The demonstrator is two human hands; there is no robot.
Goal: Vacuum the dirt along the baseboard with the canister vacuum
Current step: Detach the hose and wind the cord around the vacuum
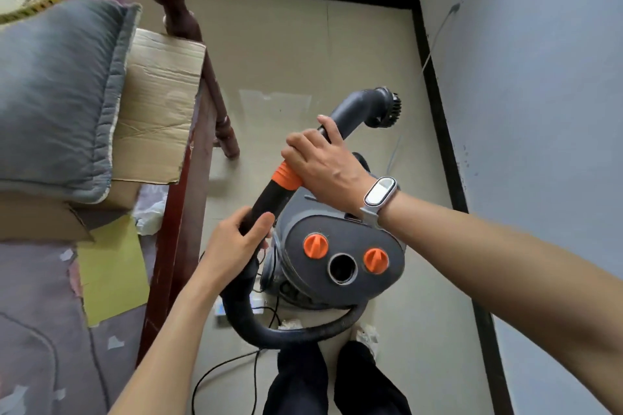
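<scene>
In the narrow floor strip between bed and wall, the canister vacuum point(340, 246) is seen from above, its grey face with two orange knobs point(316, 245) and an open round port point(342, 268) turned up toward the camera. The black hose point(269, 330) is looped from under the canister, round its near side, and up to an orange collar point(286, 177). The hose is gripped just below that collar by the left hand point(236, 246), fingers and thumb curled round it. The curved grey handle tube point(352, 111) above the collar is clamped by the right hand point(323, 165), a white wristband point(379, 194) worn at that wrist. A round brush nozzle point(387, 108) is fitted at the tube's end, held in the air and pointed toward the black baseboard point(438, 104) on the right, not touching it. A grey pillow point(57, 94) and cardboard point(158, 104) are stacked on the bed at left. A power cord point(215, 371) is trailed across the floor near the dark trouser legs point(337, 381).
</scene>
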